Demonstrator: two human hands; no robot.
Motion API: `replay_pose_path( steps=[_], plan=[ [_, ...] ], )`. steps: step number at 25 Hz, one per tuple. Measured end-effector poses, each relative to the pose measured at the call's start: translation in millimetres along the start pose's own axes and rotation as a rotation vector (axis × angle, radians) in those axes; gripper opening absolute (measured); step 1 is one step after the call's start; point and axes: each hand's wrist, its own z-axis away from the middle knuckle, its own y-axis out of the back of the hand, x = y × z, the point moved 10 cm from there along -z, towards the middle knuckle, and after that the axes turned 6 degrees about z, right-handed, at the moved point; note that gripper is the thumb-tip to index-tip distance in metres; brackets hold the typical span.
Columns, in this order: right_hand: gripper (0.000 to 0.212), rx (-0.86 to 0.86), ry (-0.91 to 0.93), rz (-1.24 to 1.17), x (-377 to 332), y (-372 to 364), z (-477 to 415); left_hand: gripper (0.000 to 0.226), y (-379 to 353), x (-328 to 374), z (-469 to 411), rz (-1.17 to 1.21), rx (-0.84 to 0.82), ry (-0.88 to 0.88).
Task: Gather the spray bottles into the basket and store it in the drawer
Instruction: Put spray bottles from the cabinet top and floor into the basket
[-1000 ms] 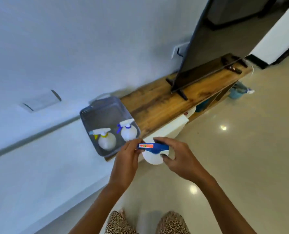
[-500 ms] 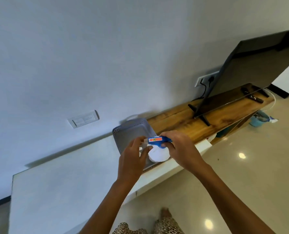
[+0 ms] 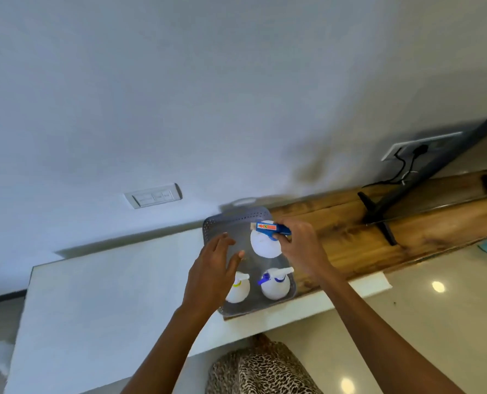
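The right hand [image 3: 299,245] grips the blue-headed spray bottle [image 3: 265,241] by its head over the basket's [image 3: 233,216] upper half, and the left hand [image 3: 211,268] hovers open beside it. A careless drop could topple the two standing bottles [image 3: 273,285] lower down. The basket sits near the counter's [image 3: 378,237] front edge, so a shove might slide it off.

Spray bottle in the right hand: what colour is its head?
Blue spray head with an orange label, on a white bottle. Head view.
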Motion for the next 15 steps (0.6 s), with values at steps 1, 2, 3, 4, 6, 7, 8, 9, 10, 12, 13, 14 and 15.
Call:
replay_pose_path(
  steps=[1, 2, 3, 4, 6, 7, 8, 9, 10, 12, 13, 14, 15],
  plan=[
    [0.03, -0.038, -0.021, -0.012, 14.3, -14.2, -10.7, 0.035, -3.8, -5.2, -8.1, -0.007, -0.002, 0.026],
    [0.03, -0.079, -0.048, -0.023, 28.4, -29.4, -19.0, 0.034, -7.3, -9.7, -15.0, -0.014, 0.002, 0.047],
    [0.03, -0.116, -0.074, -0.032, 41.5, -43.5, -25.2, 0.032, -9.5, -13.0, -20.7, -0.021, 0.011, 0.06],
    [0.031, -0.145, -0.094, -0.041, 52.9, -57.0, -29.7, 0.031, -11.4, -16.0, -25.2, -0.031, 0.02, 0.067],
    [0.032, -0.198, -0.115, -0.051, 75.1, -82.0, -40.2, 0.029, -20.8, -23.2, -35.6, -0.053, 0.027, 0.102],
    [0.032, -0.226, -0.119, -0.048, 83.8, -92.5, -43.6, 0.028, -26.3, -26.6, -39.1, -0.059, 0.024, 0.128],
    [0.031, -0.257, -0.122, -0.045, 91.8, -102.3, -46.0, 0.028, -31.8, -29.8, -41.9, -0.058, 0.019, 0.155],
    [0.03, -0.284, -0.124, -0.048, 99.2, -110.9, -47.8, 0.028, -37.2, -32.7, -44.4, -0.054, 0.014, 0.176],
    [0.03, -0.311, -0.128, -0.056, 105.9, -118.5, -49.2, 0.028, -42.2, -34.6, -47.1, -0.051, 0.007, 0.19],
    [0.03, -0.351, -0.136, -0.073, 115.9, -129.8, -50.2, 0.028, -48.0, -36.5, -51.8, -0.055, 0.0, 0.204],
    [0.031, -0.368, -0.143, -0.08, 121.3, -135.0, -50.5, 0.027, -50.9, -38.0, -54.3, -0.06, -0.003, 0.213],
    [0.031, -0.387, -0.148, -0.087, 125.7, -139.8, -49.1, 0.027, -53.9, -39.5, -55.2, -0.064, -0.008, 0.224],
    [0.031, -0.406, -0.153, -0.09, 129.4, -143.8, -47.0, 0.027, -56.2, -41.0, -55.3, -0.066, -0.014, 0.236]
  ],
)
